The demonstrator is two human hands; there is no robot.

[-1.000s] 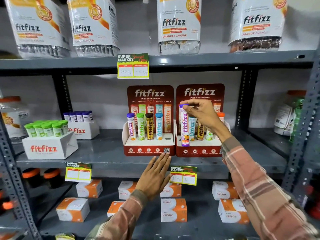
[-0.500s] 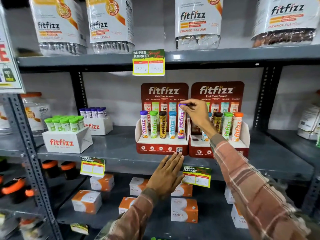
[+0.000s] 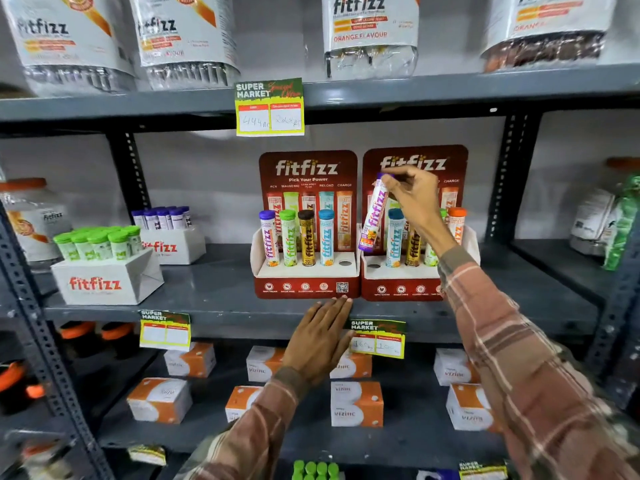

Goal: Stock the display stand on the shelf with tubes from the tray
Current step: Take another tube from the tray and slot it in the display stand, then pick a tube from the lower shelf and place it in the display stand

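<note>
Two red fitfizz display stands sit side by side on the middle shelf. The left stand (image 3: 306, 282) holds purple, green, brown and blue tubes, and its rightmost hole (image 3: 345, 263) is empty. In the right stand (image 3: 398, 289) the leftmost hole (image 3: 374, 266) is empty, followed by blue, gold, green and orange tubes. My right hand (image 3: 415, 195) grips a purple-capped tube (image 3: 374, 216) by its top. The tube hangs tilted above the right stand's left end. My left hand (image 3: 322, 337) lies flat and open on the shelf edge, fingertips at the left stand's base.
A white tray of green-capped tubes (image 3: 104, 282) stands at the shelf's left, with a tray of purple-capped tubes (image 3: 173, 244) behind it. Large jars line the top shelf (image 3: 450, 88). Orange-and-white boxes (image 3: 356, 403) fill the lower shelf. Price tags (image 3: 270, 109) hang from the shelf edges.
The purple-capped tube stood low at the stands' adjoining ends; my right hand has now lifted it clear and tilted it. My left hand stays on the shelf edge.
</note>
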